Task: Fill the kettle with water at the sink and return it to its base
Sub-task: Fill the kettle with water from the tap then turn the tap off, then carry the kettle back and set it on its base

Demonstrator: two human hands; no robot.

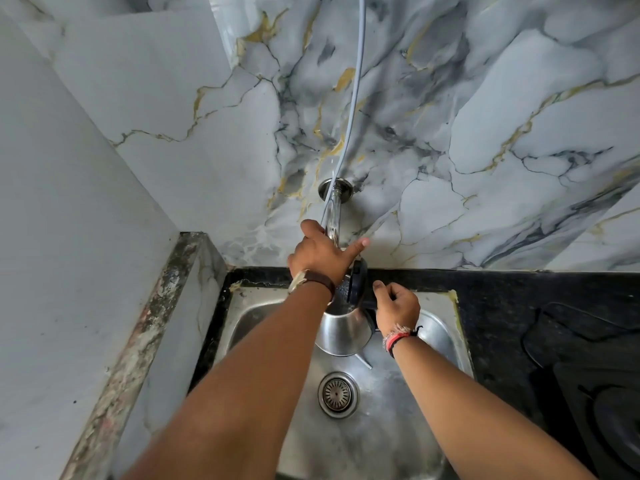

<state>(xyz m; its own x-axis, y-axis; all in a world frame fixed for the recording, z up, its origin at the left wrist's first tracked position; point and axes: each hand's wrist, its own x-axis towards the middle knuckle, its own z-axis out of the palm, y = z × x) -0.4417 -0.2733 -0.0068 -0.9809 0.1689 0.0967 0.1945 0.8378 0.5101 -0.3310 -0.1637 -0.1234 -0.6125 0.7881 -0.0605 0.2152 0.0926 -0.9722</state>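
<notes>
A steel kettle with a black handle hangs over the steel sink, its black lid flipped up. My right hand is shut on the kettle's handle and holds it under the tap. The chrome tap sticks out of the marble wall. My left hand, a watch on its wrist, is closed on the tap's end, forefinger stretched out to the right. Water shows inside the kettle's mouth. The kettle's base is out of sight.
A round drain strainer lies in the sink bottom. A black counter runs to the right with a black gas hob on it. A grey hose hangs down the wall to the tap. A white wall ledge borders the left.
</notes>
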